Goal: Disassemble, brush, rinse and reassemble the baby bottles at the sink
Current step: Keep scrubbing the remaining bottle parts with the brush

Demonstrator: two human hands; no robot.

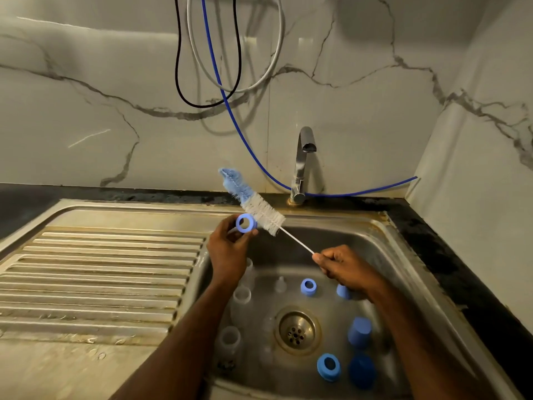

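Fingers (223,226) of the left hand (227,249) curl round a blue screw ring (246,223), held up at the centre of the frame with its open hole facing the camera. Just right of it, the bottle brush (253,202) slants from a blue tip at upper left to white bristles that seem to touch the ring. Its thin white wire handle runs down to the right hand (344,268), whose fingers close tightly round the end, hiding it.

At far left, the ribbed steel draining board (95,278) fills the lower left. Clear bottle bodies (240,298) sit in the sink basin (398,255) below the left forearm; they are faint and hard to make out. Right of the drain (297,330) lie more blue rings and caps (359,332), one partly hidden behind the right wrist. A chrome tap (301,166) stands at the basin's far edge, with cables and a blue hose (245,140) hanging on the marble wall behind.
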